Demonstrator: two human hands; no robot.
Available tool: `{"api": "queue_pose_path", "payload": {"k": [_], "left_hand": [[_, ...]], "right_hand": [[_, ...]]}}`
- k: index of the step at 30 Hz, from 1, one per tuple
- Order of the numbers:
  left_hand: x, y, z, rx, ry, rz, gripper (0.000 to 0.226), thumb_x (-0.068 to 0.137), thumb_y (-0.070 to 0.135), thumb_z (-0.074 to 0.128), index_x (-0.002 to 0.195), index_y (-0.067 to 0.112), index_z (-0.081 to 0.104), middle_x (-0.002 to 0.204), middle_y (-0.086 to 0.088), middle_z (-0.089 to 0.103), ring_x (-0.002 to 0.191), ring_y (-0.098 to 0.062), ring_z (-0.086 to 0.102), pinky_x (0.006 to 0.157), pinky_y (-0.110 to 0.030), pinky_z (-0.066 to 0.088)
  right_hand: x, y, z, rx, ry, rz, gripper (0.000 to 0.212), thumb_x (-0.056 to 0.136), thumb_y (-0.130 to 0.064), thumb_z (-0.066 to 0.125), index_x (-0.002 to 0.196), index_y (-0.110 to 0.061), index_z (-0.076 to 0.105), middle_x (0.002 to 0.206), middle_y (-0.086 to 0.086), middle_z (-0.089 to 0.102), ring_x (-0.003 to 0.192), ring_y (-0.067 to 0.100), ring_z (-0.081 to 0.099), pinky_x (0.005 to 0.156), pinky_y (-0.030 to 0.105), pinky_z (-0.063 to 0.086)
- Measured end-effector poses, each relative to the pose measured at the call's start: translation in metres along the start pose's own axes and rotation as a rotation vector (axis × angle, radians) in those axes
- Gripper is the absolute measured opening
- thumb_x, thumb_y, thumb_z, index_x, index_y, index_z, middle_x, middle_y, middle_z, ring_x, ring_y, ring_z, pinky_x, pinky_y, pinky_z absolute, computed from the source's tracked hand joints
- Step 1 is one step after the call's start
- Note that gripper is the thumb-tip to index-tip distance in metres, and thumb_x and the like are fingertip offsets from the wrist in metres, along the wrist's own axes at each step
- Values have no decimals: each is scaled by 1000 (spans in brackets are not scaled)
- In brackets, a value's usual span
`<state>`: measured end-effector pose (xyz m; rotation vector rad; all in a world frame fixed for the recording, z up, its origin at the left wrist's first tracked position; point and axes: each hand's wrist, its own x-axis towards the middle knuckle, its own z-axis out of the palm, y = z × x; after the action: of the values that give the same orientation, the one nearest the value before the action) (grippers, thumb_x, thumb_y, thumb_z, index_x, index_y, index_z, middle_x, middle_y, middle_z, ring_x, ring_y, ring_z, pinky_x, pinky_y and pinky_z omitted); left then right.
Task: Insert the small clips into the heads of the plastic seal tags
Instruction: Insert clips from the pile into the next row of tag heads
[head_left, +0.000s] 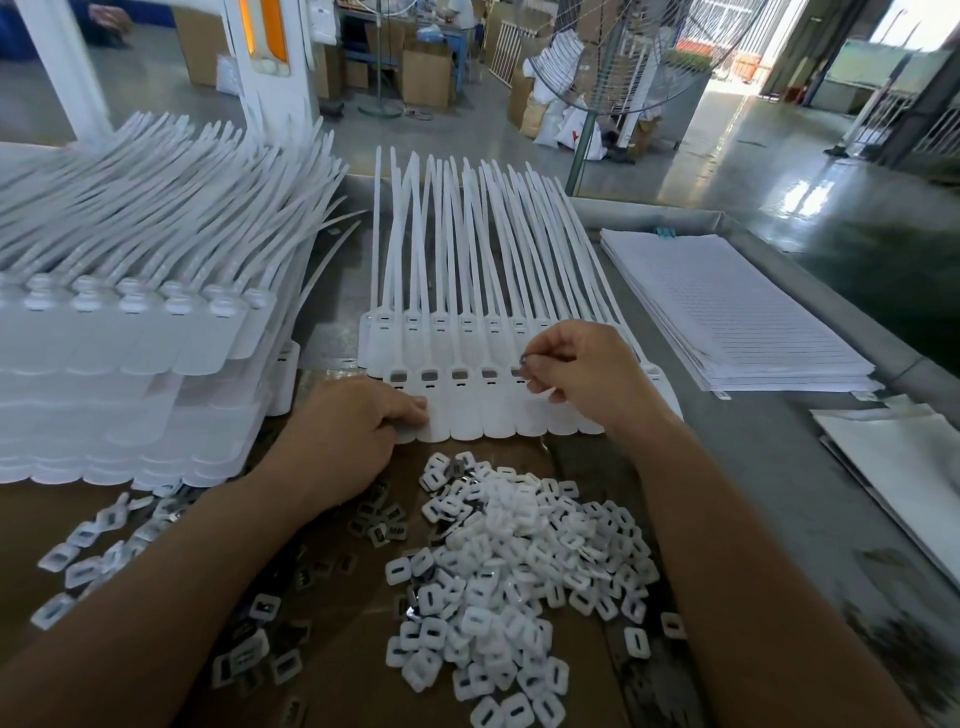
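On the counter (779, 467), a row of seal tags (467, 421) lies in the middle, heads toward the person, tails pointing away. A tall stack of tags (130, 364) stands to its left, a stack of sheets (727, 312) to its right. Before the row, a pile of clips (509, 561) lies on a cardboard sheet (363, 649). The left hand (343, 431) rests on the row's near left corner. The right hand (582, 374) pinches a clip (524, 361) over the heads.

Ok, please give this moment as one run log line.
step: insert clip | right hand: pinches small clip over tag row | left hand: presses tag row | clip pile: near side
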<state>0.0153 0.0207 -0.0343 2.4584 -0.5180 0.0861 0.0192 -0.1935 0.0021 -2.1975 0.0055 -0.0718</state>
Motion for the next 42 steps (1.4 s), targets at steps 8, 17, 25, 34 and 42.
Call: {"api": "queue_pose_path", "payload": {"k": [8, 17, 25, 34, 42], "left_hand": [[-2, 1, -1, -9, 0, 22, 41, 83, -5, 47, 108, 19, 67, 119, 11, 61, 106, 4, 43, 95, -9, 22], [-2, -1, 1, 10, 15, 43, 40, 83, -4, 48, 108, 20, 67, 119, 12, 61, 100, 9, 38, 94, -7, 20], [-3, -3, 1, 29, 15, 50, 41, 82, -4, 48, 109, 21, 67, 119, 12, 61, 100, 9, 37, 94, -8, 19], [-3, -1, 1, 32, 14, 45, 39, 84, -3, 48, 109, 21, 67, 119, 12, 61, 100, 9, 37, 93, -8, 19], [-4, -3, 1, 29, 8, 42, 35, 86, 0, 50, 108, 20, 67, 118, 11, 61, 98, 7, 39, 93, -11, 23]], "right_hand": [[17, 26, -3, -135, 200, 27, 19, 89, -9, 53, 78, -21, 61, 73, -19, 54, 68, -1, 49, 60, 15, 35], [19, 30, 1, -365, 116, 8, 21, 87, -5, 53, 79, -16, 68, 80, -7, 56, 66, 0, 46, 56, 11, 29], [18, 31, 5, -345, 187, 24, 13, 84, -7, 60, 82, -19, 65, 85, -7, 57, 74, 3, 50, 67, 16, 36], [19, 33, 6, -331, 216, 16, 17, 88, -11, 56, 96, -14, 71, 102, -2, 68, 85, 6, 52, 81, 22, 39], [18, 33, 6, -303, 204, 20, 11, 85, -16, 62, 92, -16, 71, 96, -4, 66, 83, 7, 52, 80, 23, 39]]}}
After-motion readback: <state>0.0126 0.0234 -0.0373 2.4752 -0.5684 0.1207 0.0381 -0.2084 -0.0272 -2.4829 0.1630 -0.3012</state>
